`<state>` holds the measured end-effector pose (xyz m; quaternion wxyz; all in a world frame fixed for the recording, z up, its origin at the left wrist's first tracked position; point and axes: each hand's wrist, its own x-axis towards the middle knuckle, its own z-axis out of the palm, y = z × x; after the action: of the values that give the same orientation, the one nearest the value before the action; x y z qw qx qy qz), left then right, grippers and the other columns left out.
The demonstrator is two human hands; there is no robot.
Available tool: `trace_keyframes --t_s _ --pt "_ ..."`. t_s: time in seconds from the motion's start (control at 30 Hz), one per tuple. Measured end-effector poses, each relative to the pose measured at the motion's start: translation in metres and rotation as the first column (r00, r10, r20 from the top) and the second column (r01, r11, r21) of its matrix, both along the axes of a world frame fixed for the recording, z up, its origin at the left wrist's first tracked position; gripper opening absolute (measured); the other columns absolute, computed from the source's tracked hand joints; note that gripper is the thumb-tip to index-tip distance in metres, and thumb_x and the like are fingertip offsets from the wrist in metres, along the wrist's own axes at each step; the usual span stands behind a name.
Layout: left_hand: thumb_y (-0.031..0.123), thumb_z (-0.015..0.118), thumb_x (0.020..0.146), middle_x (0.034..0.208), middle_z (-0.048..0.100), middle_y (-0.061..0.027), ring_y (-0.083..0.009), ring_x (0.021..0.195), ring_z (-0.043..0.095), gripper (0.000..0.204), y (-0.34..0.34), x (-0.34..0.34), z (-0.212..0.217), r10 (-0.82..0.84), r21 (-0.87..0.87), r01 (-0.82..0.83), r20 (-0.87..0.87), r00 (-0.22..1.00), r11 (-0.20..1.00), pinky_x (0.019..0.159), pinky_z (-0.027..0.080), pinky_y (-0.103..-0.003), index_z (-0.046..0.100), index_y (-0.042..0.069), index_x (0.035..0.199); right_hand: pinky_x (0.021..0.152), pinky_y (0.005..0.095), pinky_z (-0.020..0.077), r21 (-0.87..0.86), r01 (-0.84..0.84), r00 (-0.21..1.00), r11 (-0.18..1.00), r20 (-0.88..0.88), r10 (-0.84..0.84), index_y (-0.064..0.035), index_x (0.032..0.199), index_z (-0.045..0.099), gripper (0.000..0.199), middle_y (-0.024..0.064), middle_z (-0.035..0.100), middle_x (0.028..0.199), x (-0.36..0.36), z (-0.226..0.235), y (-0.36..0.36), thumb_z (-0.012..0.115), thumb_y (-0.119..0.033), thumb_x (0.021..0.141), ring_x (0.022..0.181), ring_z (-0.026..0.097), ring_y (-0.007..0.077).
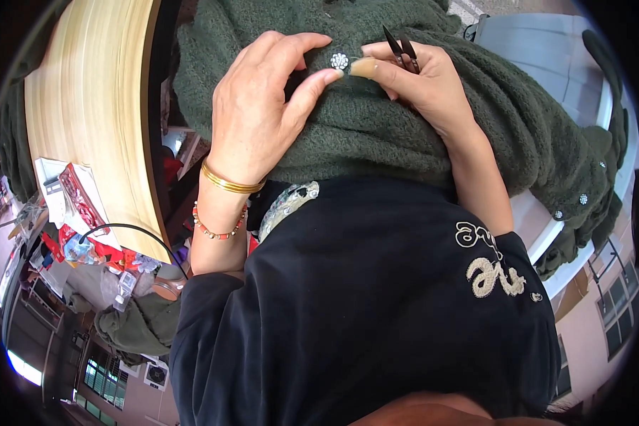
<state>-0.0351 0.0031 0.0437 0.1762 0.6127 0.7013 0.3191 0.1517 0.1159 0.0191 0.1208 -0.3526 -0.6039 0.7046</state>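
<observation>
A round, flower-like button of white stones (339,62) sits on a fuzzy dark-green knit garment (362,131) at twelve o'clock. The left hand (263,99) has thumb and forefinger spread about it, thumb at its lower edge. At one o'clock, the right hand (419,78) grips small, pointed black snips (392,44) in curled fingers. A pale wood-grain desk (92,92) lies toward ten o'clock.

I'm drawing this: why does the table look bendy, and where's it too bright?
In the head view, the edge of the wooden tabletop likely bends from the fisheye lens; at that view's lower left, a patch glares white; there too, the sparkly ornament by the left hand looks fairly sharp.
</observation>
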Motion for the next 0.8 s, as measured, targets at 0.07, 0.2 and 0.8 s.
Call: trace_keyframes --t_s 0.07,0.2,0.8 --pt "0.024 0.076 0.078 0.080 0.056 -0.0038 -0.0230 0.076 0.059 0.033 0.001 0.001 0.000 -0.020 -0.010 0.020 -0.002 1.000 1.000 0.067 0.050 -0.034 0.067 0.012 0.108 0.053 0.0171 0.0371 -0.039 0.014 1.000 0.999 0.011 -0.014 -0.0012 0.112 0.068 0.027 -0.0039 0.061 0.072 0.000 0.001 0.001 0.068 -0.016 0.089 0.059 0.048 0.0015" --pt "0.023 0.076 0.077 0.080 0.056 -0.0038 -0.0230 0.075 0.058 0.033 0.000 0.001 0.000 -0.011 -0.025 0.012 0.029 1.000 1.000 0.066 0.049 -0.034 0.067 0.012 0.107 0.056 0.0170 0.0385 -0.133 -0.008 0.998 0.991 -0.057 0.000 -0.0004 0.110 0.068 0.026 -0.0033 0.062 0.075 0.004 -0.001 0.004 0.069 -0.015 0.088 0.061 0.050 0.0017" --pt "0.018 0.067 0.092 0.093 0.056 -0.0011 -0.0038 0.070 0.048 0.036 -0.001 -0.008 0.000 0.209 -0.109 -0.182 0.628 0.749 0.977 0.060 0.039 -0.018 0.059 0.006 0.125 0.049 0.0256 0.0372 0.388 -0.260 0.879 0.884 -0.284 0.383 0.0011 0.092 0.066 0.014 0.0053 0.059 0.070 -0.007 0.003 -0.023 0.067 0.004 0.078 0.054 0.049 0.0100"
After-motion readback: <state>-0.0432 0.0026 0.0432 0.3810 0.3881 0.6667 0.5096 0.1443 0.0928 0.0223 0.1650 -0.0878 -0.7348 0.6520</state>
